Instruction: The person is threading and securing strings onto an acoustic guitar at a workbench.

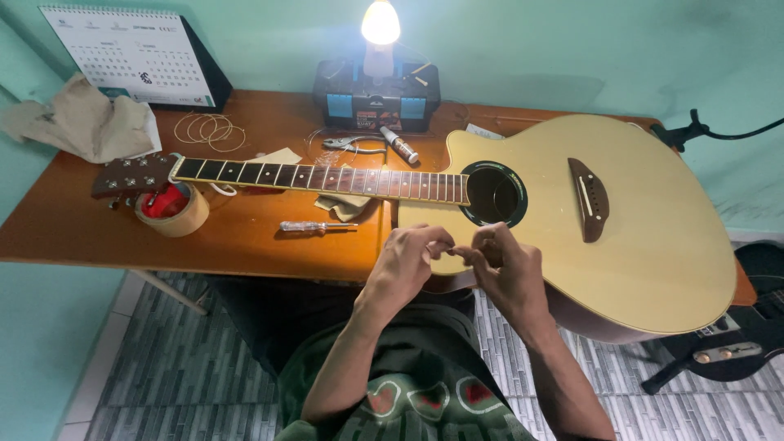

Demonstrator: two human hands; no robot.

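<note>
The left hand [404,263] and the right hand [508,269] meet just over the near edge of the acoustic guitar [645,237], fingertips pinched together around something too small and thin to make out (possibly a bit of string, but it cannot be told). Both hands are curled, thumbs and forefingers closed toward each other, the two touching at the tips.

The guitar lies flat on the wooden table [73,229], face up, without visible strings. From the hands, its sound hole [492,193] sits at about 12 o'clock, very near; the dark bridge [590,198] lies at 2 o'clock; the neck [318,177] runs off toward 10 o'clock, ending in the headstock [132,174], which rests on a roll of tape [173,211].

A small screwdriver [317,226] lies on the table at 9 o'clock from the left hand. Farther off at 11 o'clock are pliers [349,144], a small tube [399,145] and coiled strings [210,129]. A toolbox [376,102] with a lit lamp [380,24] stands at the back edge, and a desk calendar [135,55] at the far left.
</note>
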